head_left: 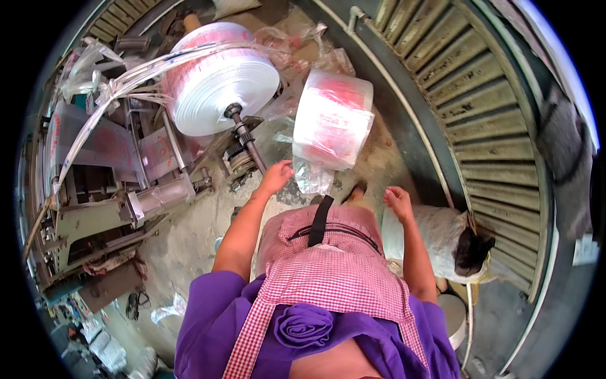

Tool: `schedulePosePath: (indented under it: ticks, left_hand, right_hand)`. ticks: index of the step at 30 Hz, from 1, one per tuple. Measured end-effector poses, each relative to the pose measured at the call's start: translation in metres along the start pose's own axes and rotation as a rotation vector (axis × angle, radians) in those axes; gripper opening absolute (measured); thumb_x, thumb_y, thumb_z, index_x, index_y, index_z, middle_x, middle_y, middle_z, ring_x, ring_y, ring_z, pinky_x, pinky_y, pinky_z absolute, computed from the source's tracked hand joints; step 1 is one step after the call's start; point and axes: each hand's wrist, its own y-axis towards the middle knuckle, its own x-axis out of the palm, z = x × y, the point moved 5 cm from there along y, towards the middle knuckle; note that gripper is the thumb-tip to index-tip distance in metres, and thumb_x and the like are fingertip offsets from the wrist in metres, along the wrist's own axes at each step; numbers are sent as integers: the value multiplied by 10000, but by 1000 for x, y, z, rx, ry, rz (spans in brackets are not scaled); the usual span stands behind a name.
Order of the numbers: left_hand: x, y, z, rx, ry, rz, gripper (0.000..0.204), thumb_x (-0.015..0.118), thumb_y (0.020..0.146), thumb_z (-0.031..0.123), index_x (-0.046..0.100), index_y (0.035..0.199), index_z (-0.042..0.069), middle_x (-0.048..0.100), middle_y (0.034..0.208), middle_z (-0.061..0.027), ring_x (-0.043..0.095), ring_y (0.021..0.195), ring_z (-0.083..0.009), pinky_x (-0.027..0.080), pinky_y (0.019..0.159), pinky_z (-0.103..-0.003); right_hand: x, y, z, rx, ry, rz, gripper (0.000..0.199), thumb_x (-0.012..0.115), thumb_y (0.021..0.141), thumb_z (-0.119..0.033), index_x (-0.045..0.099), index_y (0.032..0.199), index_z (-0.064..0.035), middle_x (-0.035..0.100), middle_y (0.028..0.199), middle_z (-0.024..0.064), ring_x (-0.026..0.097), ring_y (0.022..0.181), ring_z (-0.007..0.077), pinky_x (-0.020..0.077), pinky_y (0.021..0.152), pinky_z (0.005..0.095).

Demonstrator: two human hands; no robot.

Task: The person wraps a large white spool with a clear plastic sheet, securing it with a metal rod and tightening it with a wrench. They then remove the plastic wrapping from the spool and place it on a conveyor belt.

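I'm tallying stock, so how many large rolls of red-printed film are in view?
2. The mounted roll is on a metal shaft, ahead to the left; the second roll is just right of it. Others may be hidden behind them.

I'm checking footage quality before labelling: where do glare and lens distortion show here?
Head view: whitish glare washes out parts of the smaller pink-printed film roll; head view: the slatted panel bows into a curve on the right; head view: black corners frame the round fisheye image.
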Motion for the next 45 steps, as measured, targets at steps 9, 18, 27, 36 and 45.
schedulePosePath:
  ticks: [9,18,27,36,45]
  left_hand:
    - [-4,71,-29,-310,-141,322,417,631,812,256,559,1136,3,655,862,-112,605,780,-150,474,723,-295]
    - [28,217,36,-267,-112,438,463,624,827,248,488,1209,24,561,1129,-179,574,971,-265,476,772,-323]
    - [18,314,28,-102,245,514,538,605,816,345,454,1220,23,517,1154,-221,496,1055,-385,404,894,-417]
    - [8,371,-10,-278,218,596,614,664,677,392,494,1204,127,595,1068,-138,599,878,-330,495,730,-420]
    - [3,390,-9,-264,178,729,514,682,675,388,583,1088,98,629,965,-115,617,819,-303,503,697,-381]
  right_hand:
    - [14,243,-101,-85,-170,-189,284,605,824,-189,592,1007,27,607,806,48,566,696,116,461,607,251]
    - [21,421,-83,-150,-441,-164,422,661,762,-295,560,1035,11,636,895,141,615,791,204,476,705,313]
    - [54,441,-73,-232,-265,52,503,681,771,-295,499,1121,18,588,1043,103,553,967,212,425,857,325]
    - [72,500,-44,447,540,-238,524,560,852,-373,446,1255,-59,532,1174,79,514,1073,231,414,929,363]
    - [82,526,-109,525,620,-141,462,475,889,-362,474,1229,-49,537,1169,92,538,1036,233,429,911,380]
